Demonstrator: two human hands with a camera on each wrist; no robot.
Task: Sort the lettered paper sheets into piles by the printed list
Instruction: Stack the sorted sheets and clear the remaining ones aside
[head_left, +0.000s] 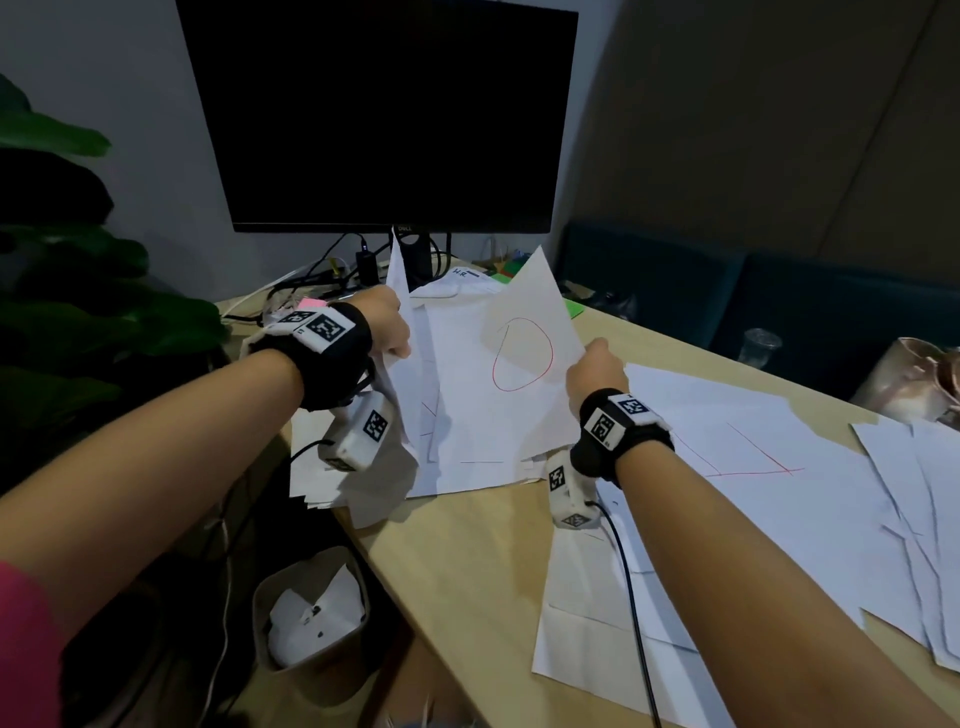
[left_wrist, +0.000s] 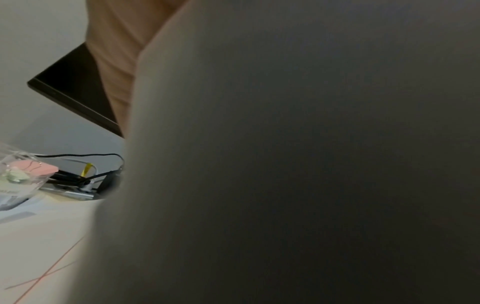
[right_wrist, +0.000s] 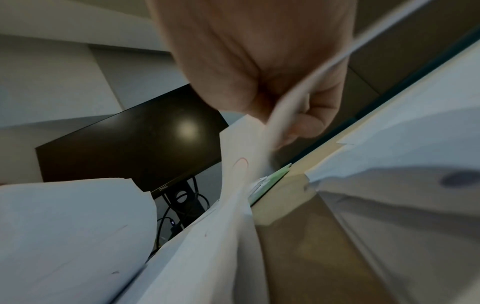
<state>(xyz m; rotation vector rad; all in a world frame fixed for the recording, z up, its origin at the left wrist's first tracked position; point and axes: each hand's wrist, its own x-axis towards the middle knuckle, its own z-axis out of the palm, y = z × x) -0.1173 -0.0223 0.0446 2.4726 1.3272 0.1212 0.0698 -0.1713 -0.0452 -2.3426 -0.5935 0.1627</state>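
Fingers (right_wrist: 309, 115) of the right hand (head_left: 595, 371) are seen pinched on the right edge of the sheet marked D (head_left: 524, 343), thumb on one face and curled fingers on the other, as the right wrist view shows. That sheet is held raised and tilted, its long axis running from the near right up toward the monitor (head_left: 384, 114), with the red letter turned to the head camera. It stands directly left of the right hand and above the unsorted stack (head_left: 467, 415), which lies on the worktop (head_left: 467, 561) between the two wrists. The left hand (head_left: 387, 325) is set at the stack's far left edge, where several sheets are held up on end; its fingers are hidden behind paper, so the grip cannot be told for certain, though it is judged to be closed on them. Sorted piles (head_left: 753, 467) lie to the right, nearer the right hand, so the carry is judged to go rightward. The right forearm is stretched forward, wrist bent slightly upward.
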